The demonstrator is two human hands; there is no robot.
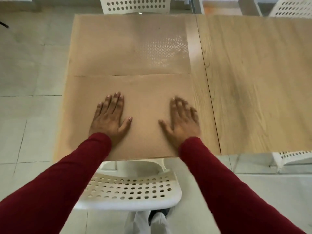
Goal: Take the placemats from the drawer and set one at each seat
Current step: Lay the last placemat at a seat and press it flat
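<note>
Now both my left hand and right hand press flat, fingers straight, on the near placemat at the worktop edge, and pushing unevenly could slide it over the far placemat.

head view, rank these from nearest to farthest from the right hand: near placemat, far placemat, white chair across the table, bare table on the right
From the right hand:
1. near placemat, directly under the palm.
2. bare table, just to its right.
3. far placemat, farther up the table.
4. white chair, beyond the far edge.
</note>
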